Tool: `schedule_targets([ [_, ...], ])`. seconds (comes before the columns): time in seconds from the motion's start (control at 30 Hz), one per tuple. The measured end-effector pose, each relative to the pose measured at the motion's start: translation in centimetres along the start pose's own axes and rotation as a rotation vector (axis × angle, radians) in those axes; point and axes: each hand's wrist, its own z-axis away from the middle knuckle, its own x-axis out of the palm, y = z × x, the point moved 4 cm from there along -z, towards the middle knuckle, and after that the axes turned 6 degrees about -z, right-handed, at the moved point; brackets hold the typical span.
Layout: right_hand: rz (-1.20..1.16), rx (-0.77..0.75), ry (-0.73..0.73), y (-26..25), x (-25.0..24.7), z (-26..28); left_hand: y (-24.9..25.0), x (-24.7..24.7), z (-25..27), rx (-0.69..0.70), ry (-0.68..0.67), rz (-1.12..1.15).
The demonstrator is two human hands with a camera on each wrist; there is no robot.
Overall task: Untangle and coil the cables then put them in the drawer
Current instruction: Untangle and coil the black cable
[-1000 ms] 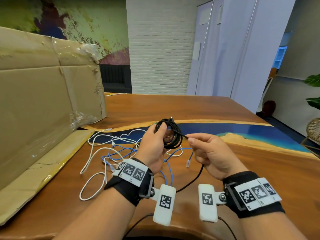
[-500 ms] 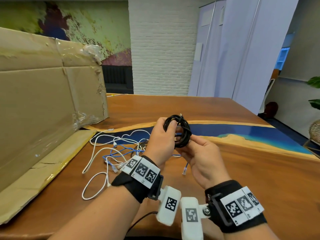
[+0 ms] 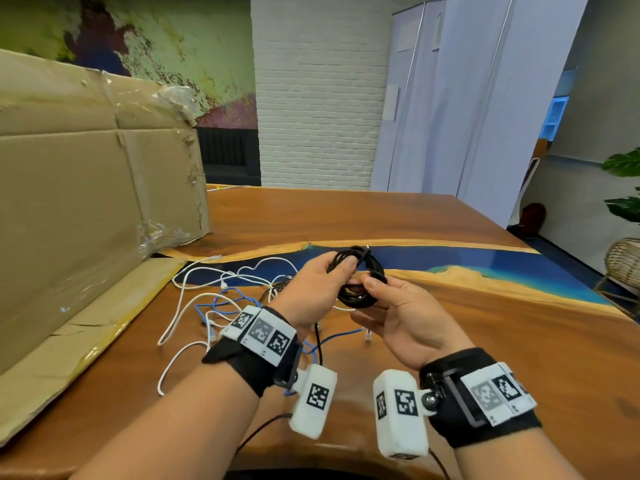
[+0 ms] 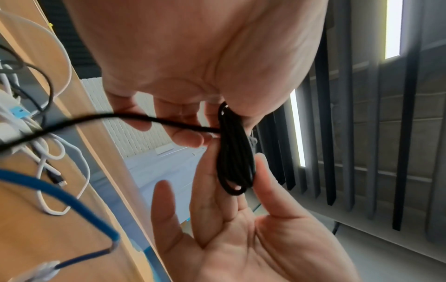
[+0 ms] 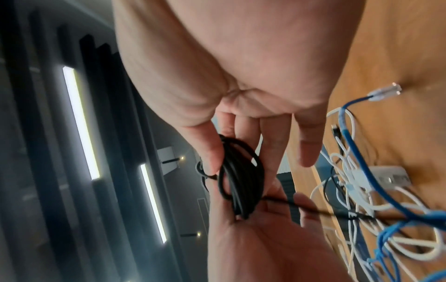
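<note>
**Black cable nearly coiled, tail left**

Left hand [image 3: 313,292] grip pinches the black coil [image 3: 360,282] by thumb and fingers; right hand [image 3: 401,320] grip pinches its lower loops, above the tabletop [image 3: 485,341]. A black tail [image 4: 154,120] trails down to the white cables [image 3: 194,306] and blue cable [image 3: 225,299]. Best: keep loops pinched, feed the tail round evenly, lift clear of the tangle. No drawer in view.

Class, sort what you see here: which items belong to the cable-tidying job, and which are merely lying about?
Belongs to the job:
- black cable, coiled, held by left hand and right hand
- white cable, loose on the table
- blue cable, tangled with it

Just lying about:
- cardboard box
- wooden table
- wicker chair
- plant

No drawer is in view.
</note>
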Motion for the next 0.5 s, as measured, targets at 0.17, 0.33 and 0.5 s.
schedule_targets([
  [0.17, -0.103, 0.044, -0.022, -0.1, 0.4, 0.3, 0.2, -0.6, -0.4, 0.015, 0.006, -0.14],
  [0.33, -0.071, -0.023, -0.055, -0.6, 0.4, 0.1, 0.2, -0.7, -0.5, -0.002, 0.085, -0.084],
  [0.5, 0.037, -0.177, -0.002, -1.3, 0.0, -0.4, 0.1, -0.2, 1.2, -0.135, 0.074, 0.127],
])
